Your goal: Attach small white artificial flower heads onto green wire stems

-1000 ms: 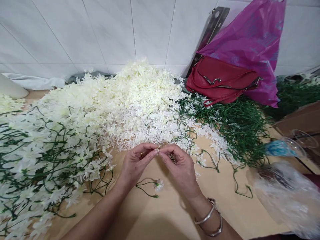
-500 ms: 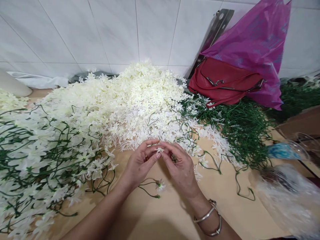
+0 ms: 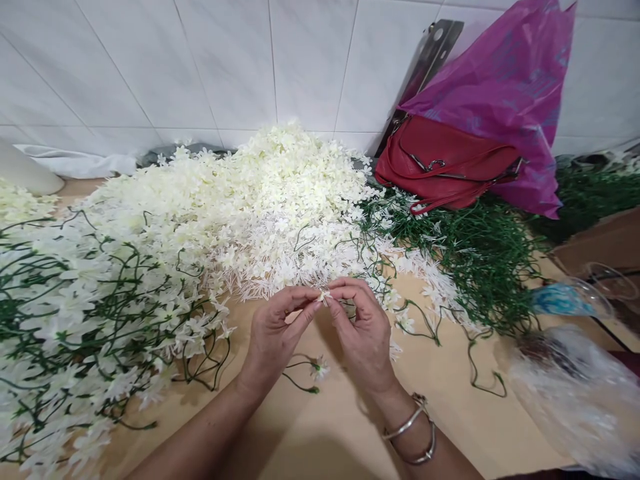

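Between the fingertips of both hands is a small white artificial flower (image 3: 324, 297). My left hand (image 3: 277, 327) pinches it from the left with thumb and forefinger. From the right, my right hand (image 3: 363, 327) grips it the same way; bracelets circle that wrist. Just below the hands, a flower with a green stem (image 3: 318, 368) lies on the tabletop (image 3: 300, 433). Behind them spreads a large heap of loose white petals (image 3: 280, 193), with thin white stamens (image 3: 270, 267) along its front. Flowers on green stems (image 3: 90, 320) are piled at the left.
On the right is a heap of green stems (image 3: 480, 260), with a red handbag (image 3: 450, 160) and a purple plastic bag (image 3: 520, 87) behind it. Clear plastic wrap (image 3: 575, 400) lies at the near right, beside a blue-patterned cup (image 3: 565, 299). A tiled wall (image 3: 225, 60) closes the back.
Both hands have drawn their fingertips closer together around the small flower, and my left fingers have straightened. The flower has shifted slightly to the right and up. The heaps look the same.
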Available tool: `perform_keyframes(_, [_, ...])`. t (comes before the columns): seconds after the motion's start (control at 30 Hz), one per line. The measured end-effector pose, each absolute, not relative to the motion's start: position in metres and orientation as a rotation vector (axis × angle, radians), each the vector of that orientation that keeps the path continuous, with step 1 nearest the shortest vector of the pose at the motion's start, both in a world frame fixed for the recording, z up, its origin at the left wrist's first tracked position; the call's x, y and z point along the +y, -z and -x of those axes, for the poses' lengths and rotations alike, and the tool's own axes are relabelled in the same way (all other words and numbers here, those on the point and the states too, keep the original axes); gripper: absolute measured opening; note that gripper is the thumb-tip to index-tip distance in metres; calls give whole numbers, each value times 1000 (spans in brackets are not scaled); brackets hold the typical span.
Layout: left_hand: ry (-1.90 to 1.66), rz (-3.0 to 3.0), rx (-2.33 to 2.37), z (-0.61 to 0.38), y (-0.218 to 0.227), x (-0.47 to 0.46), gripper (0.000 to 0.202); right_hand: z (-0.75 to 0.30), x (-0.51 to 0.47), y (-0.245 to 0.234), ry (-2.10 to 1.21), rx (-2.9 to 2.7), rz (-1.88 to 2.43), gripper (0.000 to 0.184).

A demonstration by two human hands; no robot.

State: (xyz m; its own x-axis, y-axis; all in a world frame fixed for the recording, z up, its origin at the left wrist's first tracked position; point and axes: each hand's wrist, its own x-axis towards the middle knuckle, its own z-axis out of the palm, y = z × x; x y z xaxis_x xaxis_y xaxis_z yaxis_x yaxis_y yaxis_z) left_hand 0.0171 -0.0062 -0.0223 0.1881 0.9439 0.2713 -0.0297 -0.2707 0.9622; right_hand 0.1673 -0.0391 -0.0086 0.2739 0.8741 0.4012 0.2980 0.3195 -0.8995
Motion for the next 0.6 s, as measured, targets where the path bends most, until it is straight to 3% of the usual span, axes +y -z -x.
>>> perform_keyframes(0.4, [-1358,-1835,994,-12,-1,-9,16,-173,-40,12,-868,-1040,1112,8])
perform_keyframes(0.5, [-1199,-1820,1092,2,-16,-10,13,-179,-40,11,-836,-1025,1147,10])
perform_keyframes(0.6, [-819,-1986,904,22,-23,-19,3,-185,-40,9,-776,-1014,1158,11])
